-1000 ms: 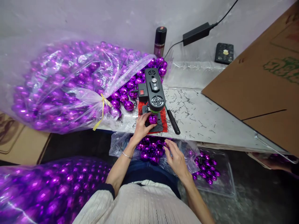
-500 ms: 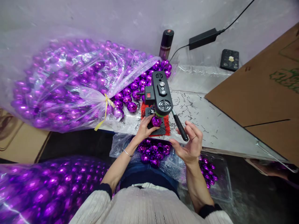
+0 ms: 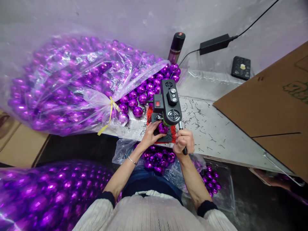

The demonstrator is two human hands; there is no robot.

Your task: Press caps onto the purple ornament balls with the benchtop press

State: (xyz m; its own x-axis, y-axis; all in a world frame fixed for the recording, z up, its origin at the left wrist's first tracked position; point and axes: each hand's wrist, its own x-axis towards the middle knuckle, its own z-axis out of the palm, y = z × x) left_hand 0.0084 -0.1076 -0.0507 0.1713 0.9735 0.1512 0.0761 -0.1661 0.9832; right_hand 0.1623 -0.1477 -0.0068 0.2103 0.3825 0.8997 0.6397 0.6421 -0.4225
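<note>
A small black press machine [image 3: 171, 102] with a red switch stands on the table's front part, over a red patch. Beneath its head a shiny purple ball [image 3: 163, 127] is held between the thumb and fingers of my left hand [image 3: 150, 135]. To the right, my right hand [image 3: 184, 141] is wrapped round the machine's black lever handle [image 3: 184, 151], whose tip shows below the fist. Loose purple balls [image 3: 138, 111] lie left of the machine, and more purple balls [image 3: 158, 157] rest in clear plastic at my lap.
A large tied bag of purple balls [image 3: 72, 86] covers the left of the table [image 3: 207, 128]. Another full bag [image 3: 55, 195] is at the lower left. A cardboard box [image 3: 271, 106] stands right. Behind are a spray can [image 3: 176, 48], a power adapter [image 3: 215, 44] and a black box [image 3: 241, 67].
My right hand was open beside the lever and has moved left and closed round its handle. My left hand still holds the ball under the head. The view has shifted slightly.
</note>
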